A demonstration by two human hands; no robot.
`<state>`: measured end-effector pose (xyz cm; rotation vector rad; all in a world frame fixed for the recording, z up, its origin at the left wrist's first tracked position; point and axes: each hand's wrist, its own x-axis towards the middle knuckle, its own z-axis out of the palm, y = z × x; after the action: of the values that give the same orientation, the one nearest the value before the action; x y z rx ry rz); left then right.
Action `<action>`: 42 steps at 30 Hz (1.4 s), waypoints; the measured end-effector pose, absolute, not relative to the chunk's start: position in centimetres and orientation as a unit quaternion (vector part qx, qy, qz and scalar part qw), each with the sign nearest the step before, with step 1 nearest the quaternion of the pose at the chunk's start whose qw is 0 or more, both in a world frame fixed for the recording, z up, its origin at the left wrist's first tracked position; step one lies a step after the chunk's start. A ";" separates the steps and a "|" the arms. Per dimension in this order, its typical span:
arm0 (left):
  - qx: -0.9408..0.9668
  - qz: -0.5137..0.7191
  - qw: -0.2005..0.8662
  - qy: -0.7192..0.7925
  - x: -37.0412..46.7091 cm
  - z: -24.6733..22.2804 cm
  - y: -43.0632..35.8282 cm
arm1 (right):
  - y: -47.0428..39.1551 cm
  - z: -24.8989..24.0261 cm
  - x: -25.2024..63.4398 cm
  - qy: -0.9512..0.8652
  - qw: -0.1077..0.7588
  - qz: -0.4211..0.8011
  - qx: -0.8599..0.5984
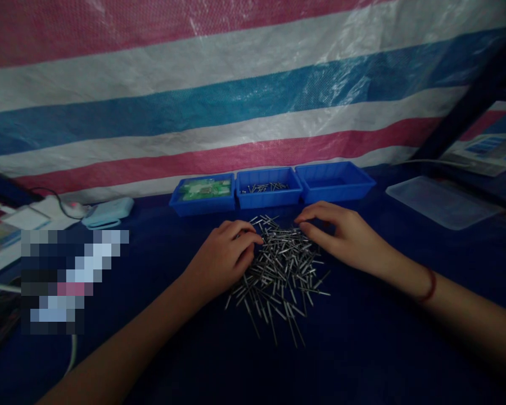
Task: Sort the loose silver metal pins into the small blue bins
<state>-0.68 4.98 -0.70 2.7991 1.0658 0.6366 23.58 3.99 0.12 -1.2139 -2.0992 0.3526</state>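
A loose pile of thin silvery metal pins, which look like rivets (284,264), lies on the dark blue table. My left hand (224,254) rests at the pile's left edge, its fingers curled over the pins; whatever its fingertips hold is hidden. At the upper right edge of the pile is my right hand (341,233), thumb and forefinger apart at the tips, with nothing visible between them. Behind the pile, a blue bin (270,198) contains some similar metal pieces.
Left of that bin stands a blue bin (204,206) with green-and-clear packets; right of it, another blue bin (337,192). A translucent lid (442,202) lies at right. At left are a light blue case (108,212), a cable and a blurred-out object. Striped sheeting hangs behind.
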 end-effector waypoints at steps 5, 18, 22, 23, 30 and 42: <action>0.925 0.186 0.009 0.331 -0.6 -0.8 6.4 | 4.1 0.2 23.4 -0.809 0.345 0.155 -0.449; 0.940 0.132 -0.005 0.315 -0.9 -0.5 6.4 | 3.6 -0.2 23.2 -0.816 0.333 0.183 -0.437; 0.938 0.120 -0.057 0.321 -1.4 0.3 6.2 | 3.5 -0.1 23.2 -0.815 0.339 0.178 -0.434; 0.935 0.125 -0.069 0.325 -1.5 0.6 6.0 | 3.5 -0.1 23.1 -0.811 0.344 0.177 -0.438; 0.882 0.286 0.084 0.364 -0.3 1.7 3.4 | 1.4 0.4 21.4 -0.774 0.403 0.221 -0.436; 0.850 0.311 0.196 0.377 2.4 0.1 1.4 | 0.5 0.3 20.1 -0.672 0.465 0.401 -0.414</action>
<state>2.38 1.39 0.12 2.3821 1.0552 0.8703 20.14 0.46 0.35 -1.0164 -1.6498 0.9851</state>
